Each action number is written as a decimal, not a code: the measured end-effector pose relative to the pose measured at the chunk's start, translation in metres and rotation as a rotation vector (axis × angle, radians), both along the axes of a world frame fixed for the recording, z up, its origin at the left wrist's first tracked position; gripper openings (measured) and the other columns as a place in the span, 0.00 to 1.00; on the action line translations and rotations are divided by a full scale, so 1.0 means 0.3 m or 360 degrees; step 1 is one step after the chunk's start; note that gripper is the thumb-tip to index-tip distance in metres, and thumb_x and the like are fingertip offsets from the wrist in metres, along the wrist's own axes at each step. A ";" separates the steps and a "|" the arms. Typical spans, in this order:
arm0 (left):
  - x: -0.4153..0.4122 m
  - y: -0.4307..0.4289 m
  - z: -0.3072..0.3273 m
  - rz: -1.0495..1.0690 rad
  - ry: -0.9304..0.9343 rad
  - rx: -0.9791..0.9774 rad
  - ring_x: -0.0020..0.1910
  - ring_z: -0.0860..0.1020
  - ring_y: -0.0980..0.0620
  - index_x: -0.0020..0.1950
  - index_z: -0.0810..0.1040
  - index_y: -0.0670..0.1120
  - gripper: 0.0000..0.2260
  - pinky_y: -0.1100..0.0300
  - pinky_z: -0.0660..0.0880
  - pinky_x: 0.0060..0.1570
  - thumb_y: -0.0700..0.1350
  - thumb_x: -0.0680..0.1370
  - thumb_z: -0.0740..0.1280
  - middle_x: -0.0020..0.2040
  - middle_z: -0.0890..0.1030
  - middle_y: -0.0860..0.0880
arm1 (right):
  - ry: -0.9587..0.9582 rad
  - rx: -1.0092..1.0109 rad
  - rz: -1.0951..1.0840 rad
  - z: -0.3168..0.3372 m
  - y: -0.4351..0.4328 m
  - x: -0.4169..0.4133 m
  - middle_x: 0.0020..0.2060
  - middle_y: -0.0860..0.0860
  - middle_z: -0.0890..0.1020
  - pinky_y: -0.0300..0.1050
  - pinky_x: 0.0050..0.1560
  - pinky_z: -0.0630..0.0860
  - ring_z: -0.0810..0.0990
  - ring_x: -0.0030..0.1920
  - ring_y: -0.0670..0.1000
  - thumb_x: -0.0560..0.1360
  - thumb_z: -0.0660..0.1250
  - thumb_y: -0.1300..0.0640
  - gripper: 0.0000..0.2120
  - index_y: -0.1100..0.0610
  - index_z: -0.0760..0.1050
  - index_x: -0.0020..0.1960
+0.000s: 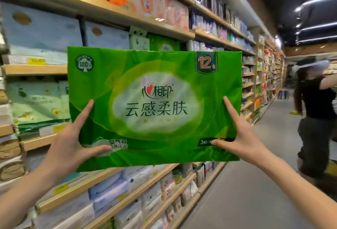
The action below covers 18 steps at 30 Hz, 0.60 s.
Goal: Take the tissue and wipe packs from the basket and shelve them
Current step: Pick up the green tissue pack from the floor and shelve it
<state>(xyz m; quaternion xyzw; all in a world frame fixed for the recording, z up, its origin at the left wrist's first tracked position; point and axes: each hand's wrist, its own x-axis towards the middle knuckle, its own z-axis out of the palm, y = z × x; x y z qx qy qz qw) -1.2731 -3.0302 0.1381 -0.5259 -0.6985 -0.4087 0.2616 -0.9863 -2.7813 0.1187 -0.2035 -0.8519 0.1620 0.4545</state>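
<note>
Left hand: the left hand [68, 146] comes up from the lower left of the head view, its fingers [83, 114] spread against the front of the pack, thumb pressed flat across the lower left corner.
Green tissue pack: a large green tissue pack [155, 106], marked 12 at its top right, is held upright at chest height in a store aisle, its printed face square to the camera.
Right hand: the right hand [242, 138] mirrors the grip on the lower right corner, forefinger running up the face, thumb clamped along the bottom edge.
Shelves: wooden shelves [116, 12] of paper goods fill the left wall; green packs [164, 44] of a like colour show just above and behind the held pack's top edge.
Bystander: another person [315, 112] stands well apart down the aisle at right.
Basket: not in view.
Step in hand: by the look of it, carrying one pack to its slot.
Next move: likely a lift and push toward the matching green stock, needing both corners kept level so the soft wrapper does not sag or snag on the shelf lip.
</note>
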 end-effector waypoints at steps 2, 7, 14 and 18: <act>0.014 0.126 0.021 -0.0040 0.0006 0.0019 0.54 0.75 0.36 0.67 0.43 0.75 0.52 0.54 0.67 0.50 0.56 0.55 0.74 0.58 0.75 0.33 | 0.0029 0.0012 -0.0064 0.019 0.095 0.030 0.72 0.56 0.63 0.49 0.70 0.55 0.59 0.72 0.52 0.62 0.77 0.55 0.55 0.28 0.40 0.67; -0.014 0.419 0.043 -0.0072 0.0015 0.0032 0.46 0.73 0.44 0.68 0.43 0.74 0.52 0.56 0.66 0.41 0.60 0.55 0.73 0.53 0.76 0.33 | 0.0088 0.0055 -0.0192 0.055 0.327 0.052 0.70 0.59 0.65 0.56 0.70 0.61 0.64 0.70 0.58 0.60 0.78 0.54 0.56 0.27 0.39 0.67; -0.133 0.900 0.099 -0.0179 0.0029 0.0212 0.56 0.74 0.41 0.68 0.47 0.74 0.52 0.53 0.68 0.49 0.58 0.54 0.76 0.58 0.76 0.36 | 0.0155 0.0148 -0.0292 0.127 0.740 -0.035 0.67 0.58 0.68 0.54 0.67 0.64 0.69 0.65 0.54 0.59 0.78 0.55 0.57 0.24 0.38 0.64; -0.229 1.169 0.183 -0.0238 0.0057 0.0268 0.60 0.74 0.40 0.68 0.48 0.74 0.52 0.52 0.67 0.53 0.53 0.54 0.76 0.62 0.75 0.36 | 0.0217 0.0190 -0.0352 0.201 0.984 -0.115 0.66 0.58 0.68 0.49 0.65 0.64 0.69 0.63 0.52 0.59 0.78 0.55 0.58 0.21 0.38 0.63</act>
